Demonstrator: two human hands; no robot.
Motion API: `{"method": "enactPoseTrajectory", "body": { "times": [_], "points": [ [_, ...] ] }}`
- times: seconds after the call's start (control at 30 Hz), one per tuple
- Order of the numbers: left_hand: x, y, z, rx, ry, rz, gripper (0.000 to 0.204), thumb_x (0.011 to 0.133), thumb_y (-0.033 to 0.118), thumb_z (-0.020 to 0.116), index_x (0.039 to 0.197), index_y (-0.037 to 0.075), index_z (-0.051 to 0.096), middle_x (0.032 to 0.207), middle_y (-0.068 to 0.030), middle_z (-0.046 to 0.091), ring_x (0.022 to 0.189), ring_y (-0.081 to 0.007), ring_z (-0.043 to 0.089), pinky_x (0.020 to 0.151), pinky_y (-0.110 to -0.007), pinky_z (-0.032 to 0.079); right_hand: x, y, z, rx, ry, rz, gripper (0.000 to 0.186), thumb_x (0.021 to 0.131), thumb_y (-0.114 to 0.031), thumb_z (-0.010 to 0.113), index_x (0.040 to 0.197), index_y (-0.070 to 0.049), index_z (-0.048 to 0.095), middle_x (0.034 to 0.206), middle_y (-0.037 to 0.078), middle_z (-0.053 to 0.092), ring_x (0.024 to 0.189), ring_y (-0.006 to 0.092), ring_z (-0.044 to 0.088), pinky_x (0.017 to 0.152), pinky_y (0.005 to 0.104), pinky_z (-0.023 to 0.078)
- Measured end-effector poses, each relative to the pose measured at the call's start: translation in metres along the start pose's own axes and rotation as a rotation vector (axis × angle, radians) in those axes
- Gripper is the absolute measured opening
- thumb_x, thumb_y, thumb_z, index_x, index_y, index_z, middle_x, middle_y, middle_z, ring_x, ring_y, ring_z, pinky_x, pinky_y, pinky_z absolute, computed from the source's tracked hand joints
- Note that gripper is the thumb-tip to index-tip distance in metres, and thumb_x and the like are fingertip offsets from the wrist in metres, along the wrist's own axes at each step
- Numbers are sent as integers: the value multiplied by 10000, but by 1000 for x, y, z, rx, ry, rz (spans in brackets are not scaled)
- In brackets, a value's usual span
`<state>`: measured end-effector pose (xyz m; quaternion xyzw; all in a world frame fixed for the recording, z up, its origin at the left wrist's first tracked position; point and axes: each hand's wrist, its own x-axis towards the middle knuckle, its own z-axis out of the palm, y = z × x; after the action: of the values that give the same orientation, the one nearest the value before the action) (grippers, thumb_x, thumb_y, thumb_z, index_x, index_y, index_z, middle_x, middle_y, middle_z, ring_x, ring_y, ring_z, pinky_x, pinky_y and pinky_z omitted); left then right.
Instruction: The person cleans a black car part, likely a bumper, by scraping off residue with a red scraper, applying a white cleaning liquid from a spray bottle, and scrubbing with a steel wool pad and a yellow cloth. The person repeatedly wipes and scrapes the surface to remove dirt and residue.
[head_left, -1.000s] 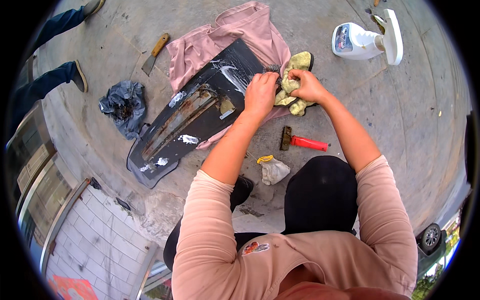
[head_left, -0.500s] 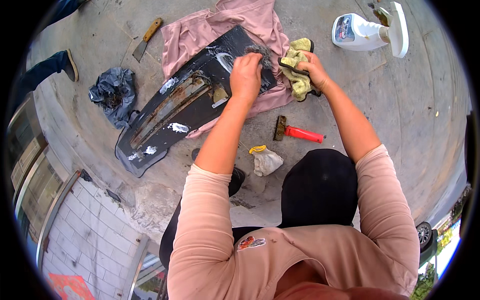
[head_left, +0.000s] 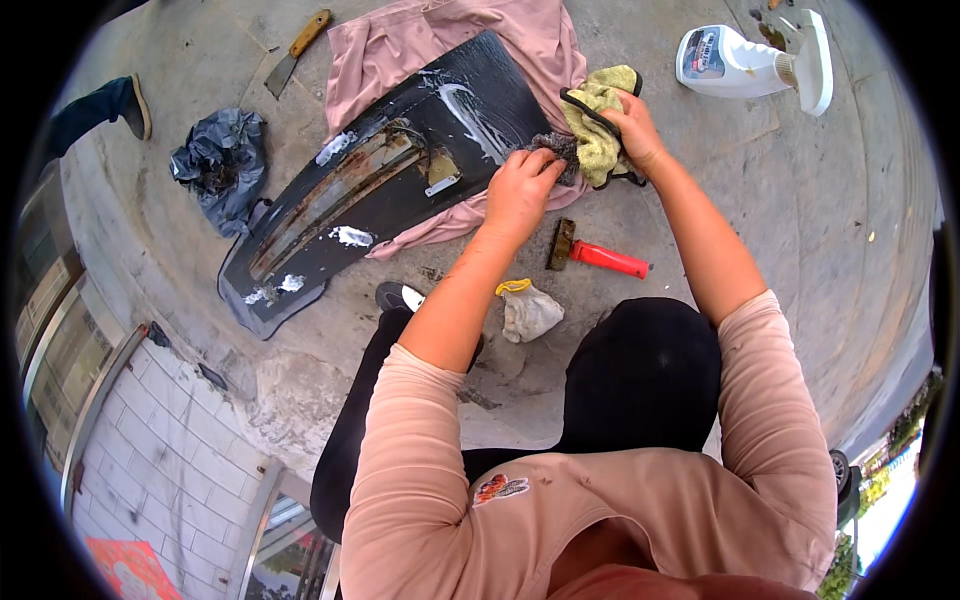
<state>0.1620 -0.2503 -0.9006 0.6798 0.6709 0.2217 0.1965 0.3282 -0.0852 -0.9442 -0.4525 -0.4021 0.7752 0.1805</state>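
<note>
A curved black panel (head_left: pixel 470 95) with a rusty recessed strip and white foamy patches lies on a pink cloth (head_left: pixel 360 60). At the panel's near right edge, my left hand (head_left: pixel 522 187) is closed on a dark grey, fuzzy steel wool pad (head_left: pixel 562 152). White streaks are smeared across the panel just beyond it. My right hand (head_left: pixel 636 132) grips a yellow-green cloth (head_left: pixel 600 115) with black edging, held just right of the panel and close to the pad.
A red-handled scraper (head_left: pixel 605 259) and a whitish bundle with a yellow band (head_left: pixel 530 312) lie nearer me. Farther off are a white spray bottle (head_left: pixel 740 65), a wooden-handled putty knife (head_left: pixel 298 50) and a crumpled grey plastic bag (head_left: pixel 222 165). Another person's leg (head_left: pixel 90 110) shows at left.
My left hand has moved right and nearer with the steel wool, from the panel's face to its edge. The white foam there is now spread into streaks. My right hand keeps the cloth.
</note>
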Motion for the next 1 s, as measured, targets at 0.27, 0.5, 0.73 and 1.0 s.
{"method": "enactPoseTrajectory", "body": {
  "times": [0.27, 0.5, 0.73, 1.0],
  "points": [
    [-2, -3, -8, 125, 97, 11, 238, 716, 64, 673, 946, 84, 732, 968, -35, 684, 852, -256, 642, 749, -398, 530, -2, 0, 11, -70, -18, -75, 315, 826, -86, 623, 1124, 13, 653, 1071, 23, 695, 959, 102, 629, 893, 266, 493],
    [-44, -36, -26, 102, 43, -105, 200, 744, 22, 704, 927, 88, 749, 932, -50, 696, 828, -264, 659, 720, -375, 553, 4, -1, -3, 18, -47, 28, 323, 857, -76, 608, 1163, 20, 648, 1095, 50, 704, 961, 120, 651, 873, 276, 515],
    [19, -1, 0, 162, -73, 21, 246, 738, 65, 642, 971, 64, 719, 1012, -55, 681, 901, -261, 640, 766, -357, 549, 3, 2, 6, 80, -26, 62, 324, 870, -75, 605, 1179, 14, 649, 1089, 57, 706, 938, 127, 666, 843, 279, 531],
    [71, -28, -41, 170, -60, 48, 409, 744, 10, 630, 1141, 69, 705, 1181, -47, 677, 980, -286, 627, 861, -386, 547, 5, 6, -8, 199, -31, 63, 315, 882, -86, 608, 1178, 10, 651, 1085, 61, 709, 926, 127, 672, 834, 282, 543]
  ]
}}
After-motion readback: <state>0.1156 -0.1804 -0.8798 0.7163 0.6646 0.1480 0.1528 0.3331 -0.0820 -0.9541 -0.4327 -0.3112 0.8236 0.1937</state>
